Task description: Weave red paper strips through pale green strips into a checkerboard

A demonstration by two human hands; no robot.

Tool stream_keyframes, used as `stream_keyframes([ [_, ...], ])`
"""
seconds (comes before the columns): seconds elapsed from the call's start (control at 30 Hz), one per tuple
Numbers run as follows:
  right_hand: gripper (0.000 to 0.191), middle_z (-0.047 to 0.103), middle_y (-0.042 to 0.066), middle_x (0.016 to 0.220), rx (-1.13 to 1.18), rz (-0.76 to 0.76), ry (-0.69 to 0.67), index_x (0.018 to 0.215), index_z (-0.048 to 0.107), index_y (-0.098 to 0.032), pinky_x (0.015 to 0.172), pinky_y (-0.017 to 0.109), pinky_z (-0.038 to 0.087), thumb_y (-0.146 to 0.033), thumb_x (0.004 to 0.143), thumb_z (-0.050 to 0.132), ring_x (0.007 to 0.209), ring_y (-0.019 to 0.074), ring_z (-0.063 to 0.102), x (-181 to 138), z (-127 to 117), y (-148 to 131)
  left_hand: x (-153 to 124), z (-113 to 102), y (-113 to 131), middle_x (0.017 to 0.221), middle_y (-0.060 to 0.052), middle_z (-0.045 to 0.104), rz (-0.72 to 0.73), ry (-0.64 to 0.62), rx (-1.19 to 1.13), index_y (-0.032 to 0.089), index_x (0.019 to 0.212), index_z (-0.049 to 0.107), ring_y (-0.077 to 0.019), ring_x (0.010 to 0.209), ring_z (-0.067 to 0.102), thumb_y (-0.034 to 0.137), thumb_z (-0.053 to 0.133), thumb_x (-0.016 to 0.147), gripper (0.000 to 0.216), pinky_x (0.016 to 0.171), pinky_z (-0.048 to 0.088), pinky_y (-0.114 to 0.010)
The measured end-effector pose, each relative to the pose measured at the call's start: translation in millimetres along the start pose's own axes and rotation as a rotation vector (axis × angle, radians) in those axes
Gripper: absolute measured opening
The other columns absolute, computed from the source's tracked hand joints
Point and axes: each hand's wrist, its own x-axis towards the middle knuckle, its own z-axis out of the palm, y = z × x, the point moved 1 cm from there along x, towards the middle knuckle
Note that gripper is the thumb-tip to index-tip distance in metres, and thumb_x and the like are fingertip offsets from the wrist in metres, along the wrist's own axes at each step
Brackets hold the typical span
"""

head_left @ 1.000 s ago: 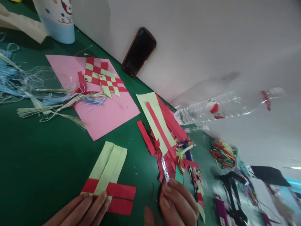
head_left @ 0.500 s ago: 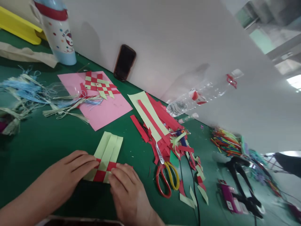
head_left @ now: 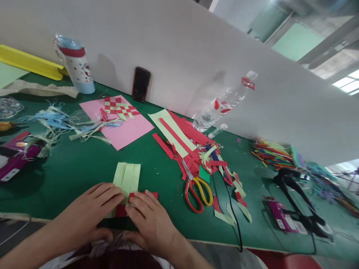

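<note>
A small mat of woven paper strips, light green with red strips crossing, lies on the green table near its front edge. My left hand presses its closed-up fingers over the mat's left side. On the right side, my right hand is closed at the red strip, whose end shows past the fingers. Both thumbs are on the near side. The hands cover much of the woven part. Scissors with red and yellow handles lie to the right, apart from my hands.
Red and green paper scraps spread beyond the scissors. Woven pieces rest on a pink sheet. A phone, a flask and a plastic bottle stand along the wall. A black cable crosses the right side.
The camera view has shifted, showing the table's front edge. My hands have drawn closer together over the mat, covering more of the red strip. The green strips lie more evenly.
</note>
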Motion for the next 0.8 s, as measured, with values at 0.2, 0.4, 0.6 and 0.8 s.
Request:
stream_keyframes([
  [0.2, 0.029, 0.071, 0.008, 0.122, -0.017, -0.048, 0.174, 0.125, 0.059, -0.019, 0.117, 0.04, 0.036, -0.022, 0.097, 0.051, 0.127, 0.0195, 0.057, -20.7, 16.8, -15.9, -27.6, 16.2, 18.8, 0.118, 0.001, 0.069, 0.046, 0.081, -0.016, 0.028, 0.123, 0.058, -0.0212, 0.113, 0.059, 0.006, 0.058, 0.074, 0.054, 0.114, 0.026, -0.039],
  [0.4, 0.027, 0.078, 0.002, 0.102, 0.211, 0.064, 0.295, 0.11, 0.066, -0.022, 0.109, 0.034, 0.042, -0.013, 0.096, 0.044, 0.099, 0.0128, 0.072, -19.9, 12.0, -18.9, -22.2, 14.3, 21.0, 0.105, 0.0, 0.071, 0.03, 0.078, -0.132, 0.028, 0.11, 0.064, -0.0193, 0.102, 0.062, 0.007, 0.051, 0.082, 0.038, 0.099, 0.04, -0.035],
  [0.6, 0.023, 0.079, 0.002, 0.097, 0.622, 0.436, 0.229, 0.104, 0.075, -0.024, 0.083, 0.025, 0.054, -0.021, 0.092, 0.056, 0.088, 0.0167, 0.073, 9.5, -21.8, -1.5, 9.3, -0.2, 6.3, 0.103, -0.002, 0.078, -0.199, 0.125, -0.456, 0.03, 0.095, 0.075, -0.0223, 0.099, 0.069, 0.033, 0.057, 0.089, 0.019, 0.089, 0.048, -0.034],
  [0.8, 0.019, 0.077, 0.001, 0.096, 0.827, 0.548, 0.248, 0.098, 0.077, -0.02, 0.081, 0.027, 0.054, -0.024, 0.089, 0.061, 0.089, 0.0188, 0.071, 38.4, -45.5, 22.0, 36.9, -18.8, -1.7, 0.095, 0.0, 0.08, -0.496, 0.065, -0.851, 0.026, 0.099, 0.076, -0.0259, 0.091, 0.072, 0.053, 0.063, 0.082, 0.034, 0.08, 0.053, -0.031],
])
